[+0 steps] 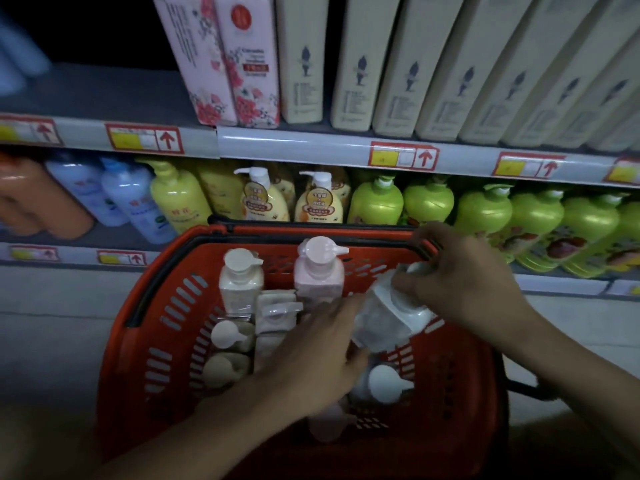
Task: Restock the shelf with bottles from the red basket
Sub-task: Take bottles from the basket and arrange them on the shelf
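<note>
Dim aisle, grey metal shelf (pixel 104 98) with red-and-yellow price tags (pixel 143 137) along its lip. Upper tier: tall flat packs, two pink floral (pixel 221 57), then a row of plain cream ones (pixel 398 71). Lower tier, left to right: orange, pale blue (pixel 131 202), yellow, cream pump bottles (pixel 318 202), then glossy green bottles (pixel 485 209) with rounded shoulders. Below, red basket (pixel 156 327) of slotted hard plastic with a black handle, standing just before the shelf. Inside at left, cream bottle (pixel 240 278) upright, round cap with a stubby spout; beside it pink bottle (pixel 318 275), same shape; more pale caps lower down. Left hand (pixel 318 355) reaching in from bottom left, palm down, fingers curled at the base of a white bottle (pixel 388 317), smooth and wrapped in clear film, tilted above the basket's right side. Right hand (pixel 464 271) clasping that bottle's top, fingers wrapped round the pump.
</note>
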A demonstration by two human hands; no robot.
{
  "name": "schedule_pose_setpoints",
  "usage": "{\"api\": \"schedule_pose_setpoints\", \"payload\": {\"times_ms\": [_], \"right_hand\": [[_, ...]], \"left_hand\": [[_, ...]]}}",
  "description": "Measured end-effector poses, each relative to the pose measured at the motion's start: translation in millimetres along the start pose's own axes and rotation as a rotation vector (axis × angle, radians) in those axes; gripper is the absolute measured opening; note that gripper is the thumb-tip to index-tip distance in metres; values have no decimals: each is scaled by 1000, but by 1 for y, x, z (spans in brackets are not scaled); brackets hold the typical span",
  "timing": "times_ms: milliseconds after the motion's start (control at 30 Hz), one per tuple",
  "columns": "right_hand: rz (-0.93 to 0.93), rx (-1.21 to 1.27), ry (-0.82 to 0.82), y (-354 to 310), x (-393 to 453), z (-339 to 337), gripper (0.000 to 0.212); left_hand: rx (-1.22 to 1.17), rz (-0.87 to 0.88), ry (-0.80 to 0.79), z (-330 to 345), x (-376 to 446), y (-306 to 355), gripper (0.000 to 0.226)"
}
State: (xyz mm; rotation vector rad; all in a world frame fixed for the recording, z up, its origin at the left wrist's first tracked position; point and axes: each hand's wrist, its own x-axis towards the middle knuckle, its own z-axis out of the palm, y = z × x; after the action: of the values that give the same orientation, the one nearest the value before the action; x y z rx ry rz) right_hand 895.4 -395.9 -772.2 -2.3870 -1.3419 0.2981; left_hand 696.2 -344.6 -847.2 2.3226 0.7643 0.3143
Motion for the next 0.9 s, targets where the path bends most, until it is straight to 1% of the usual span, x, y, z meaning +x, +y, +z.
{"api": "schedule_pose_setpoints", "payload": {"times_ms": [33, 67, 167, 200, 267, 300, 367, 433, 500, 567, 600, 633, 667, 700, 733, 767, 867, 900], "right_hand": [[15, 33, 24, -5, -1, -8, 63], [48, 88, 31, -9, -1, -16, 61], [155, 316, 6, -15, 1, -39, 38], [178, 369, -7, -17, 1, -45, 35], [208, 458, -22, -24, -1, -52, 35], [217, 499, -18, -29, -2, -53, 35], [229, 578, -1, -37, -3, -52, 34], [223, 658, 4, -45, -2, -50, 33], [221, 740, -23, -51, -3, -50, 33], [183, 805, -21, -55, -5, -51, 33], [136, 811, -2, -54, -6, -52, 34], [86, 827, 14, -55, -7, -54, 39], [56, 889, 16, -54, -9, -56, 43], [49, 1008, -2, -52, -10, -57, 46], [59, 1112, -15, -51, -12, -57, 49], [49, 1144, 11, -49, -14, -56, 52], [-76, 932, 254, -41, -24, -42, 54], [-120, 923, 269, -41, -29, -37, 56]], "left_hand": [[-26, 22, 0, 4, 3, 2, 63], [-65, 37, 8, 7, 5, 5, 72], [-181, 68, 80, 12, 8, 11, 89], [-162, 79, 105, 14, 8, 12, 92], [-50, 68, 141, 21, 6, 14, 104], [-6, 44, 157, 25, 4, 16, 112], [9, -14, 206, 34, 1, 22, 121], [-25, -59, 337, 36, 3, 27, 119], [-84, -56, 486, 29, 8, 29, 108], [-184, -24, 553, 17, 13, 24, 104], [-282, -13, 528, 10, 14, 20, 102], [-422, -2, 470, 3, 14, 18, 101], [-573, 15, 405, -5, 14, 18, 100], [-685, 29, 349, -12, 14, 20, 99], [-750, 30, 319, -18, 16, 24, 97], [-785, 25, 304, -24, 18, 28, 93], [-859, 19, 269, -43, 28, 42, 87], [-872, 14, 262, -53, 31, 47, 87]]}}
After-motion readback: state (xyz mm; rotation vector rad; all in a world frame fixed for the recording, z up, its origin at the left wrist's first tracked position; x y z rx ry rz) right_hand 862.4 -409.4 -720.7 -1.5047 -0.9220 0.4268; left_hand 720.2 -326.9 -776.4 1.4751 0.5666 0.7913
